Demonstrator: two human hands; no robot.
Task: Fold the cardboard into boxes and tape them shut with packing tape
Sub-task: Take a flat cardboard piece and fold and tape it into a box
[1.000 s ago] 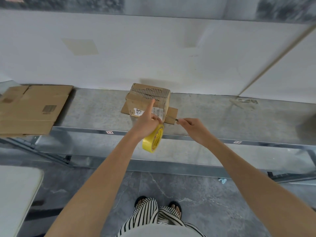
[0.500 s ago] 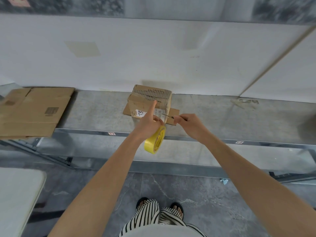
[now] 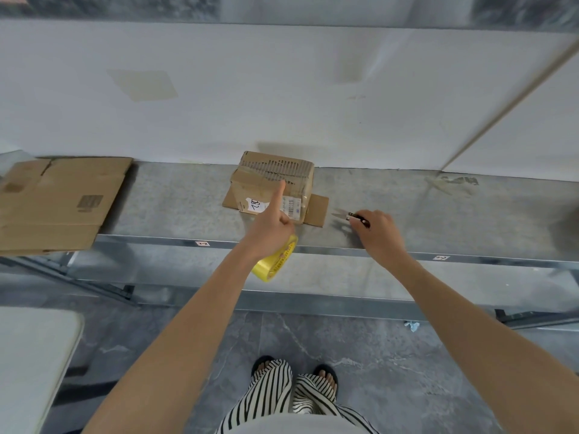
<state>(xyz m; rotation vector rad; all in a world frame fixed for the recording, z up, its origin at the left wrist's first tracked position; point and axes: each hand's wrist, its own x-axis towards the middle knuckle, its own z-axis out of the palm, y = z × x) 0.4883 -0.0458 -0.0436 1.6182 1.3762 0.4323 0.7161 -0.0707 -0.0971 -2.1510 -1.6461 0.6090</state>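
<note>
A small folded cardboard box [image 3: 269, 173] with a white label stands on the metal shelf [image 3: 438, 214], one flap lying flat at its right. My left hand [image 3: 272, 227] grips a yellow roll of packing tape [image 3: 277, 261] just in front of the box, with the index finger stretched up against the box's front face. My right hand [image 3: 377, 233] is to the right of the box, low over the shelf, and holds small snips [image 3: 347, 215] whose blades point left toward the flap.
Flattened cardboard sheets [image 3: 56, 202] lie at the shelf's left end. A crumpled scrap of clear tape [image 3: 451, 183] sits at the back right by the white wall. A white table corner [image 3: 34, 355] is at lower left. My feet stand on grey floor.
My right hand has moved right and down with the snips, away from the tape near the box, to the shelf surface. The left hand still holds the roll against the box.
</note>
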